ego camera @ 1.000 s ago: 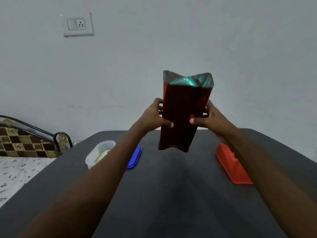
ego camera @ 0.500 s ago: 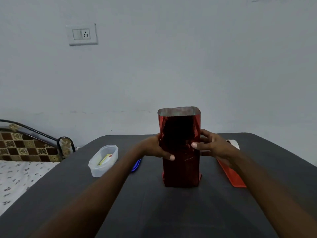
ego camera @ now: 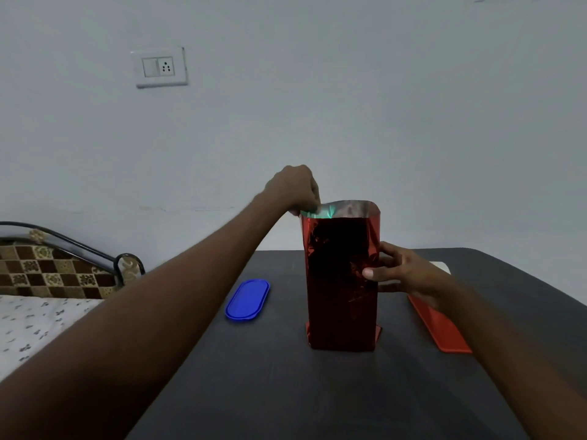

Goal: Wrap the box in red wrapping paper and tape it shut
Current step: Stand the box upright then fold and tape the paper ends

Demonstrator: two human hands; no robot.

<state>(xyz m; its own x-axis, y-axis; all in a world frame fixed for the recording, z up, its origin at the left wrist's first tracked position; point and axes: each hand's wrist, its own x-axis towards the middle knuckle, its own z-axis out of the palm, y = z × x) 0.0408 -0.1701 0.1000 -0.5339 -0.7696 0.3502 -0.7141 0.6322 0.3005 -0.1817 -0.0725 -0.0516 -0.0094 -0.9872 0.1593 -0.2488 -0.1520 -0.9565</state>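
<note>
Two hands: both on the upright wrapped box
Left hand: raised at the box's top left corner, fingers curled down and pinching the open upper edge of the paper
Right hand: holds the box's right side at mid-height, thumb pressed across the front face, fingers going round behind
Wrapped box: stands on end near the middle of the tabletop, covered in shiny red wrapping paper; the top is unfolded, silver inner side showing, and small paper flaps stick out at the base
Tabletop: dark grey
Blue lid: flat on the tabletop, left of the box and apart from it
Red tray: flat, right of the box, partly hidden by the right forearm
Bed: at the left edge, patterned sheet, checked headboard
Wall switch: upper left of the wall
</note>
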